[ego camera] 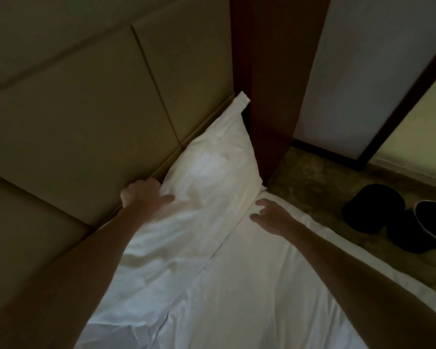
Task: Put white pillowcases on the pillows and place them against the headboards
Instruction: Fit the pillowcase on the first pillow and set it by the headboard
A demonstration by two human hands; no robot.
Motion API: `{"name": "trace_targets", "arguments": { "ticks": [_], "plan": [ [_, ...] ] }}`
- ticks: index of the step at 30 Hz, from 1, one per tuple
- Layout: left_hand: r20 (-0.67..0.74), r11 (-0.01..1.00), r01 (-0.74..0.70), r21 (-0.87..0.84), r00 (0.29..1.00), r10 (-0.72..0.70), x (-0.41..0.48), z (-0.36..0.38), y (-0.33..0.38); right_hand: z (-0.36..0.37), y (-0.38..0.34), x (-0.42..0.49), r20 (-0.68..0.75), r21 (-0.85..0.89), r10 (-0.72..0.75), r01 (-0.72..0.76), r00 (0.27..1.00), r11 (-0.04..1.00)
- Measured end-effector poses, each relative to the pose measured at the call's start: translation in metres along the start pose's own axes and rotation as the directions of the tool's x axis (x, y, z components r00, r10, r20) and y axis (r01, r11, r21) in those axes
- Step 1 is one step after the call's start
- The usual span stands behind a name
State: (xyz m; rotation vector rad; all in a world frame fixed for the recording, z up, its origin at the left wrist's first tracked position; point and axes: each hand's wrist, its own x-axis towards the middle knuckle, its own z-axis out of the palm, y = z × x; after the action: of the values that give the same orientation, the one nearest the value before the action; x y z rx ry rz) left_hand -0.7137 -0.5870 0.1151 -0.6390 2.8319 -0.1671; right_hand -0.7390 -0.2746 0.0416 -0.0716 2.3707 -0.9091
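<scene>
The fingers of the left hand (pixel 144 195) curl over the upper edge of the cased pillow (pixel 212 167), thumb on its front face, against the padded headboard (pixel 86 122). The right hand (pixel 272 217) lies with fingers spread and relaxed at the pillow's lower edge, on the bed sheet (pixel 262 285). The pillow leans on the headboard. Its long axis runs near-left to far-right, with the far corner beside the wooden post (pixel 269 96).

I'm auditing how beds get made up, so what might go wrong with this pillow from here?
The pillow leans crooked against the headboard, its top corner poking up beside the wooden panel; when the left hand releases its grip, it may slump. It lies close to the bed's side edge, so a nudge from the right hand might tip it toward the black bins on the floor.
</scene>
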Motion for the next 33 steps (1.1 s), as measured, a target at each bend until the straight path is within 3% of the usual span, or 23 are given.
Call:
{"name": "trace_targets", "arguments": {
  "ticks": [2, 5, 7, 12, 16, 18, 20, 21, 23, 24, 25, 26, 27, 28, 29, 33],
  "plan": [
    [0.052, 0.999, -0.022, 0.046, 0.998, 0.020, 0.004, 0.001, -0.006, 0.022, -0.038, 0.017, -0.023, 0.317, 0.054, -0.044, 0.998, 0.947],
    [0.037, 0.993, -0.082, 0.079, 0.996, 0.080, 0.010, 0.010, -0.009, 0.059, -0.086, 0.033, 0.149, 0.651, 0.079, -0.157, 0.986, 0.742],
    [-0.067, 0.984, -0.129, 0.123, 0.988, 0.137, 0.008, 0.014, -0.009, 0.082, -0.113, 0.037, 0.252, 0.718, 0.018, -0.199, 0.968, 0.666],
    [-0.230, 0.943, -0.183, 0.279, 0.940, 0.251, 0.013, 0.017, -0.025, 0.111, -0.162, 0.058, 0.238, 0.778, -0.096, -0.130, 0.967, 0.615],
    [-0.299, 0.936, -0.228, 0.268, 0.904, 0.305, 0.008, 0.022, -0.017, 0.108, -0.157, 0.053, 0.228, 0.681, -0.084, -0.097, 0.970, 0.726],
    [-0.375, 0.922, -0.329, 0.205, 0.843, 0.385, 0.006, 0.024, -0.021, 0.102, -0.151, 0.050, 0.164, 0.555, -0.109, 0.000, 0.980, 0.832],
    [-0.477, 0.869, -0.437, 0.231, 0.728, 0.493, 0.007, 0.028, -0.028, 0.099, -0.148, 0.052, -0.096, 0.317, -0.107, 0.132, 0.990, 0.939],
    [-0.492, 0.836, -0.484, 0.259, 0.679, 0.545, 0.007, 0.030, -0.031, 0.098, -0.149, 0.054, -0.299, 0.197, -0.072, 0.136, 0.952, 0.971],
    [-0.387, 0.754, -0.564, 0.338, 0.647, 0.657, 0.008, 0.035, -0.037, 0.091, -0.156, 0.056, -0.617, 0.060, -0.024, 0.078, 0.787, 0.995],
    [-0.288, 0.712, -0.595, 0.373, 0.655, 0.698, 0.012, 0.038, -0.039, 0.084, -0.161, 0.060, -0.645, 0.001, -0.064, 0.084, 0.762, 0.996],
    [-0.176, 0.687, -0.609, 0.397, 0.684, 0.708, 0.016, 0.041, -0.042, 0.075, -0.166, 0.065, -0.568, -0.047, -0.120, 0.113, 0.814, 0.992],
    [-0.101, 0.665, -0.619, 0.419, 0.696, 0.711, 0.020, 0.043, -0.046, 0.068, -0.170, 0.068, -0.395, -0.059, -0.167, 0.157, 0.903, 0.986],
    [-0.075, 0.651, -0.628, 0.427, 0.693, 0.717, 0.022, 0.044, -0.049, 0.062, -0.173, 0.069, -0.178, -0.050, -0.187, 0.181, 0.966, 0.982],
    [-0.073, 0.644, -0.634, 0.428, 0.686, 0.724, 0.023, 0.044, -0.050, 0.058, -0.173, 0.068, -0.025, -0.051, -0.189, 0.188, 0.982, 0.981],
    [-0.084, 0.645, -0.643, 0.414, 0.678, 0.730, 0.022, 0.043, -0.050, 0.057, -0.173, 0.064, 0.032, -0.069, -0.186, 0.188, 0.982, 0.980],
    [0.014, 0.684, -0.685, 0.252, 0.709, 0.705, 0.013, 0.032, -0.064, 0.063, -0.184, 0.033, 0.042, -0.201, -0.156, 0.161, 0.987, 0.966]
  ]
}}
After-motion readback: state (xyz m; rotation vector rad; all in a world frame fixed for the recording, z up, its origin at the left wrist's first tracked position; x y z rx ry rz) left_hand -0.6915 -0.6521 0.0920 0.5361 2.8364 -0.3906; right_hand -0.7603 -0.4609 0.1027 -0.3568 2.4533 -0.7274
